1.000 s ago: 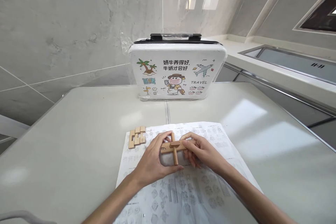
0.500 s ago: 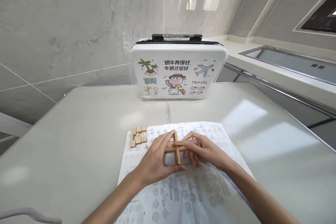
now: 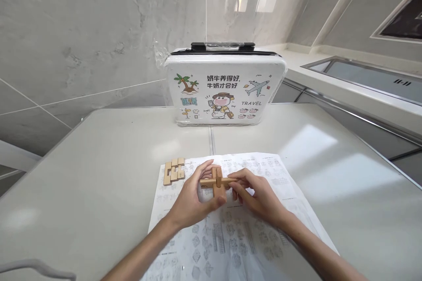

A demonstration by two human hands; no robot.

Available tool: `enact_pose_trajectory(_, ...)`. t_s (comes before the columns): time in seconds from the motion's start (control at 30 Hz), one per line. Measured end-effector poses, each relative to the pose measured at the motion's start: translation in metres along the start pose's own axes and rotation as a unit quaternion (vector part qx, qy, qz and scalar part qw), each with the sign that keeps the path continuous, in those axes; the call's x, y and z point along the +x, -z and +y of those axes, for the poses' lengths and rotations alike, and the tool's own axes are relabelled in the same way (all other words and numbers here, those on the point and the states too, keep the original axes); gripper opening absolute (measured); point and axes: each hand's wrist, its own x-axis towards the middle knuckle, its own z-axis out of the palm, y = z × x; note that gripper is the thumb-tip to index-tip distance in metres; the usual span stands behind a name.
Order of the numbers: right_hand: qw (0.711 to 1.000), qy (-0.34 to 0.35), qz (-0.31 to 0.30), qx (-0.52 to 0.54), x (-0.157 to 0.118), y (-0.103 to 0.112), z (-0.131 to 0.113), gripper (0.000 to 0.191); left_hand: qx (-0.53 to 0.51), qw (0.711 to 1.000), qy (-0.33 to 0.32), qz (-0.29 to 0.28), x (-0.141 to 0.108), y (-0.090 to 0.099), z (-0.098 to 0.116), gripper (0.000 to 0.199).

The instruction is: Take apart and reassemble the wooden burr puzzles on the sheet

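Observation:
Between my hands is a cross-shaped wooden interlocking puzzle (image 3: 219, 191), made of brown bars that cross one another. My left hand (image 3: 194, 197) grips it from the left, with the thumb at the near end of the upright bar and the fingers behind the far end. My right hand (image 3: 255, 191) pinches the right end of the sideways bar between thumb and fingers. The puzzle is held over a printed paper sheet (image 3: 184, 237) covered in small diagrams. Several notched wooden pieces (image 3: 173, 171) lie together on the sheet's far left corner.
A white carry case (image 3: 227, 66) with cartoon pictures and a black handle, wrapped in clear plastic, stands at the back of the pale table (image 3: 99, 175). Behind it is a grey tiled wall (image 3: 99, 30). A grey cable (image 3: 36, 265) lies at the near left.
The puzzle has been turned in my hands, so its wider bar now faces me upright and a bar points sideways. My left fingers have shifted around it.

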Motion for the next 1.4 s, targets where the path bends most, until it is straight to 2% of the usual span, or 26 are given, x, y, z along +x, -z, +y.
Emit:
enact_pose_trajectory(0.13, 0.999, 0.031, 0.017, -0.029, -0.0012, -0.0007, 0.0012, 0.014, 0.008, 1.0, -0.021, 0.007, 0.0005, 0.0018, 0.001, 0.109)
enact_pose_trajectory(0.4, 0.996, 0.071, 0.032, -0.05, -0.0011, -0.0047, 0.0009, 0.014, 0.026, 0.994, -0.084, 0.064, 0.0015, 0.0001, -0.0016, 0.102)
enact_pose_trajectory(0.53, 0.994, 0.084, 0.044, -0.052, -0.0014, -0.0061, 0.001, 0.014, 0.032, 0.993, -0.092, 0.071, 0.0013, -0.0008, -0.0043, 0.101)
enact_pose_trajectory(0.77, 0.997, 0.07, 0.025, 0.013, -0.0014, -0.0031, 0.0035, 0.011, 0.04, 0.993, -0.096, 0.058, 0.0011, 0.0001, -0.0031, 0.103)
enact_pose_trajectory(0.93, 0.996, 0.074, 0.019, 0.054, -0.0022, -0.0041, 0.0014, 0.012, 0.065, 0.987, -0.134, 0.061, -0.0014, 0.002, -0.0024, 0.103)
enact_pose_trajectory(1.2, 0.985, 0.051, -0.031, 0.164, 0.0005, 0.0004, -0.0048, 0.012, 0.072, 0.983, -0.162, 0.05, -0.0023, 0.0075, -0.0029, 0.107)
enact_pose_trajectory(1.3, 0.987, 0.035, -0.027, 0.152, 0.001, -0.0002, -0.0048, 0.01, 0.088, 0.978, -0.182, 0.051, -0.0023, 0.0086, 0.0003, 0.104)
enact_pose_trajectory(1.4, 0.996, 0.035, -0.019, 0.079, 0.0003, -0.0018, -0.0045, 0.009, 0.128, 0.965, -0.22, 0.059, -0.0027, 0.0078, 0.0017, 0.101)
